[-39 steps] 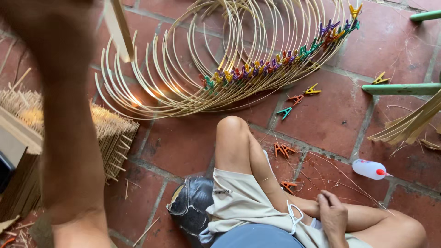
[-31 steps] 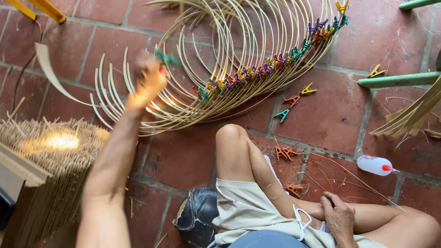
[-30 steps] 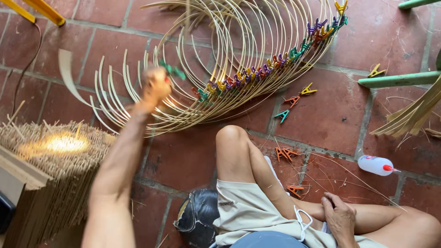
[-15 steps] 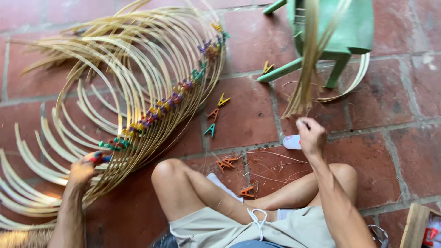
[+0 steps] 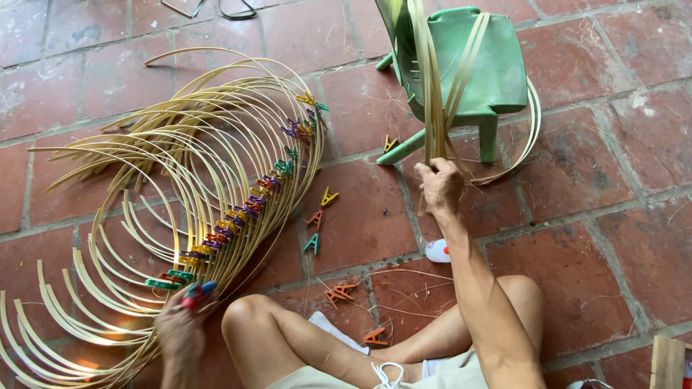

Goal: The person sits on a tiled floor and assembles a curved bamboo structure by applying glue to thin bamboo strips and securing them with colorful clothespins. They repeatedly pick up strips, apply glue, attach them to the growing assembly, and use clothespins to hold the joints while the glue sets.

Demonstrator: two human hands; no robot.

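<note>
Bamboo strips point(image 5: 432, 86) rise in a bundle off the green stool point(image 5: 476, 65), and the right hand point(image 5: 441, 186) is clenched around their lower ends, just in front of the stool's near legs. A few of those strips curl out to the right of the stool and loop back down toward the brick floor point(image 5: 605, 216).

The left hand point(image 5: 184, 320) sits low at the near end of the hoops point(image 5: 180, 194), a big fan of bent bamboo arcs spread over the floor. Its fingers are pinched on a peg point(image 5: 196, 292) with red and blue showing, right where the arcs gather. A row of coloured pegs point(image 5: 245, 209) runs along the gathered edge of the hoops, from the left hand up toward the stool.

Loose pegs point(image 5: 321, 216), orange, yellow and teal, lie on the bricks between the hoops and the right forearm, with a few more orange ones point(image 5: 342, 292) nearer the knees. A small white bottle point(image 5: 436, 251) lies on the floor, partly hidden behind the right forearm. The person sits on the floor with both knees bent, bare legs between the two hands.
</note>
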